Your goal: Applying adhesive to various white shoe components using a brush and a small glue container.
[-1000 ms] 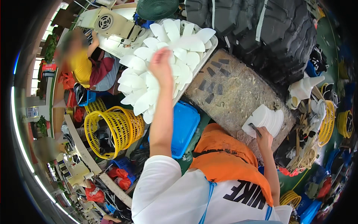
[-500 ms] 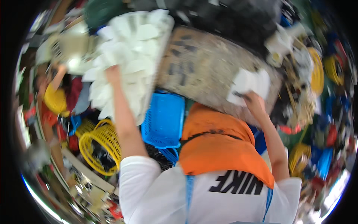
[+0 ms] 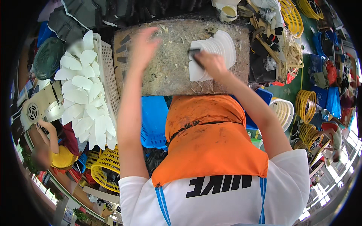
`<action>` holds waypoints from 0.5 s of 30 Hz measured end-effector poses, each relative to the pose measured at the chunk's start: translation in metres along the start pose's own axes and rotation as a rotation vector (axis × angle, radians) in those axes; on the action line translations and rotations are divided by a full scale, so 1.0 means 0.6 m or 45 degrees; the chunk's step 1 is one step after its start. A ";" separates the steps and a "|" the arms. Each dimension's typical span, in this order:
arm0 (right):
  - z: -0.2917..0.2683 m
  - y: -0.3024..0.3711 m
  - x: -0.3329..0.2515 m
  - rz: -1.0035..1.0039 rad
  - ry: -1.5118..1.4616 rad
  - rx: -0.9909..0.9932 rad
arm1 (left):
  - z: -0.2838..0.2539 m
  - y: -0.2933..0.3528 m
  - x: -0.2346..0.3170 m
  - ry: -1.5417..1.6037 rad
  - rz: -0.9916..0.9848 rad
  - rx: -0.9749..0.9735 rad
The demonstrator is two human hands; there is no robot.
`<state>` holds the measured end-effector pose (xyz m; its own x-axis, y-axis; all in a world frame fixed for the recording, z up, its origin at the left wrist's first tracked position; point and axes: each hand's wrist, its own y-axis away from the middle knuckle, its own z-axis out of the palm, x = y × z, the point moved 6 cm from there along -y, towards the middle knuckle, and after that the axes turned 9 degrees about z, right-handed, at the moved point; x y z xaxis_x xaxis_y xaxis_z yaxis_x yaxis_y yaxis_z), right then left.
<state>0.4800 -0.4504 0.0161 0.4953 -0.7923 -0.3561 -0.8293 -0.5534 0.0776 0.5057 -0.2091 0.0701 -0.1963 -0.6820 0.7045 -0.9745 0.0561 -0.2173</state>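
On the worktop, my right hand [image 3: 212, 63] is closed around a small black piece [image 3: 194, 52], pressing it at the straight edge of a fanned stack of white rounded sheets [image 3: 226, 47]. Its exact kind is mostly hidden by my fingers. My left hand [image 3: 145, 45] is over the left part of the board, blurred by motion, its fingers apart with nothing seen in them. Near it several dark flat strips [image 3: 121, 49] lie along the board's left edge. Left of the board, many loose white rounded sheets [image 3: 81, 94] are heaped on a pale perforated crate [image 3: 107, 71].
The stained worktop [image 3: 169, 75] is in front of me. Below its edge sits a blue basket [image 3: 154, 120]; a yellow basket [image 3: 105, 169] is at the lower left. Black sheets [image 3: 71, 22] lie beyond. Scraps [image 3: 279, 49] crowd the right side. A co-worker [image 3: 62, 152] is at far left.
My left hand has moved from the heap of white sheets to above the board. My right hand remains at the stack with the black piece. The whole view has swung leftward.
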 end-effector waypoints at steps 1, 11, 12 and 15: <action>0.007 0.032 -0.016 -0.060 0.030 -0.063 | 0.079 -0.015 0.033 0.017 0.079 -0.136; -0.063 0.002 0.186 0.669 -0.274 -0.032 | 0.257 -0.002 0.088 -0.747 0.297 -0.408; -0.091 -0.024 0.204 0.665 -0.200 0.139 | 0.260 0.002 0.089 -0.762 0.277 -0.436; -0.164 -0.100 0.258 0.703 -0.363 0.486 | 0.262 0.012 0.099 -0.872 0.245 -0.342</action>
<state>0.6321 -0.5649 0.0481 -0.0650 -0.8037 -0.5915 -0.9970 0.0773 0.0046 0.5042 -0.3641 0.0042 -0.3392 -0.9377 0.0748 -0.9402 0.3353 -0.0602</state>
